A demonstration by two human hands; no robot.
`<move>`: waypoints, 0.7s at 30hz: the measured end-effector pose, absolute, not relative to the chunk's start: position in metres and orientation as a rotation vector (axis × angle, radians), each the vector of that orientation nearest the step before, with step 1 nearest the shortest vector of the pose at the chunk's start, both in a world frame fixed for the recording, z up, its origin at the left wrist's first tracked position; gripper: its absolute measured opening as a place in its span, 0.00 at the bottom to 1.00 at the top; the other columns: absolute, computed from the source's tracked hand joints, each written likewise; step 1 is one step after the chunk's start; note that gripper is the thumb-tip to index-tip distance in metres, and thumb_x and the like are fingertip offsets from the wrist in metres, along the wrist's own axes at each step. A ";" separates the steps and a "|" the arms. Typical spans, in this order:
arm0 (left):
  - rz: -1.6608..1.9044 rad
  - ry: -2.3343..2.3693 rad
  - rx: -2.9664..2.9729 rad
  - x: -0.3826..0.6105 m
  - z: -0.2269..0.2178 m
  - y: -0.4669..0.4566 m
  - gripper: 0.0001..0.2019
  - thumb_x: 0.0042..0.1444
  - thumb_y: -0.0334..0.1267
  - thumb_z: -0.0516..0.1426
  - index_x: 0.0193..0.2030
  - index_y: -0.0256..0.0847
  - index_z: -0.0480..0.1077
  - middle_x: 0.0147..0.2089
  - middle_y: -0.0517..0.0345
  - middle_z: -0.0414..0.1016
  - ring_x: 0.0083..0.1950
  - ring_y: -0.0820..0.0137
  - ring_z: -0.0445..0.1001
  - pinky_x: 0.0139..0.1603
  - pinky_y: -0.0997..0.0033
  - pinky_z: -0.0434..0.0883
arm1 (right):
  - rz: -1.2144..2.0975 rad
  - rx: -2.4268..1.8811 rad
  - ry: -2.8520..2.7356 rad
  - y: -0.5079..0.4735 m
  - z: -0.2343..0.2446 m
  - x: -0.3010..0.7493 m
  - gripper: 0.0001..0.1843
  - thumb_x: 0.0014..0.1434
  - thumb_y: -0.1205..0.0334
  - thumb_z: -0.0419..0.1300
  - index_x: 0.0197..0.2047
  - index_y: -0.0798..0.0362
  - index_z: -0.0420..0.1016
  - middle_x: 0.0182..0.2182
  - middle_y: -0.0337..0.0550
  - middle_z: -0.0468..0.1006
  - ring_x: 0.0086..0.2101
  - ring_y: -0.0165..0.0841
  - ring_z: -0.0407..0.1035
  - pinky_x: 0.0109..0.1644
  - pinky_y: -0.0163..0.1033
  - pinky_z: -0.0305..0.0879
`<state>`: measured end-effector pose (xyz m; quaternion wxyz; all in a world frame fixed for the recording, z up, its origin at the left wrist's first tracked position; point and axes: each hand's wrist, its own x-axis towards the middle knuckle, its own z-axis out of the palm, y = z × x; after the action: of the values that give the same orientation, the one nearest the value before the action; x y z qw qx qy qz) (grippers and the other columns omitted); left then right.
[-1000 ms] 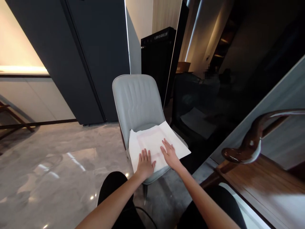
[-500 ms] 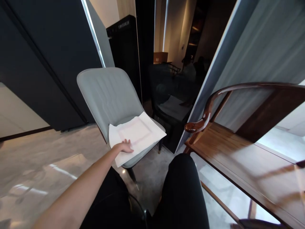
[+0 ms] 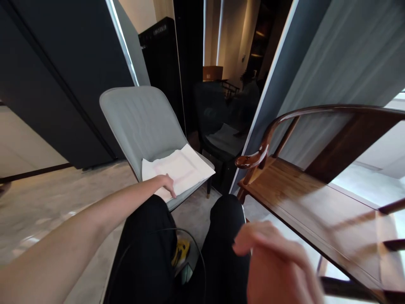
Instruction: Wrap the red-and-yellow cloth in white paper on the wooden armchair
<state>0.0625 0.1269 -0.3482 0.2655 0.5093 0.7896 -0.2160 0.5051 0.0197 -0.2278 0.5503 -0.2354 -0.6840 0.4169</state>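
Observation:
A flat white sheet point(image 3: 190, 169) with a faint pinkish rectangle on it lies across the seat of a grey upholstered chair point(image 3: 142, 120). Whether it is paper or a thin bag I cannot tell. My left hand point(image 3: 167, 184) reaches to its near edge, fingers apart and resting on or just over it, with no grip visible. Close to the camera at lower right is my right hand point(image 3: 275, 253), raised over my right leg. Its fingers look bent but are smeared by motion, and nothing shows in them.
To the right stands a brown wooden armchair point(image 3: 284, 177) with a curved rail. Behind the grey chair, a dark glossy panel point(image 3: 221, 105) reflects it. A thin black cable point(image 3: 190, 232) hangs between my legs, above a yellow item point(image 3: 181, 252). Dark cabinets point(image 3: 63, 76) are at left.
My right hand has come into view at lower right. My left hand has turned slightly, fingers now pointing toward the sheet's near edge. The view has shifted a little; the sheet stays on the seat.

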 end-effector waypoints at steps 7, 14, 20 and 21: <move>-0.517 2.206 1.398 0.083 -0.356 0.110 0.22 0.68 0.45 0.62 0.65 0.40 0.70 0.68 0.45 0.69 0.66 0.53 0.72 0.65 0.42 0.72 | 1.212 -0.723 -1.841 0.126 -0.310 0.400 0.18 0.72 0.48 0.56 0.47 0.51 0.81 0.39 0.46 0.85 0.40 0.40 0.78 0.48 0.44 0.72; -0.359 2.211 1.399 0.071 -0.362 0.099 0.57 0.35 0.45 0.78 0.74 0.36 0.64 0.80 0.29 0.49 0.76 0.33 0.60 0.70 0.45 0.68 | 1.097 -0.602 -2.271 0.177 -0.289 0.340 0.17 0.73 0.51 0.54 0.51 0.47 0.81 0.45 0.44 0.85 0.44 0.39 0.78 0.52 0.44 0.71; -0.271 2.159 1.457 0.073 -0.374 0.076 0.57 0.43 0.31 0.67 0.81 0.39 0.48 0.83 0.36 0.36 0.80 0.33 0.44 0.72 0.46 0.66 | 0.947 -0.620 -2.677 0.191 -0.340 0.279 0.22 0.65 0.66 0.60 0.61 0.53 0.78 0.60 0.52 0.78 0.61 0.45 0.70 0.67 0.50 0.65; -0.252 2.159 1.487 0.074 -0.375 0.068 0.56 0.46 0.28 0.64 0.82 0.40 0.46 0.83 0.39 0.35 0.81 0.36 0.42 0.73 0.48 0.64 | 0.927 -0.600 -2.710 0.191 -0.354 0.272 0.24 0.63 0.67 0.61 0.63 0.53 0.77 0.63 0.54 0.75 0.65 0.46 0.66 0.70 0.51 0.61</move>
<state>0.0745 0.0679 -0.3754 0.2515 0.5465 0.7934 -0.0926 0.2720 0.1913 -0.3538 0.1074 -0.2038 -0.9207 0.3149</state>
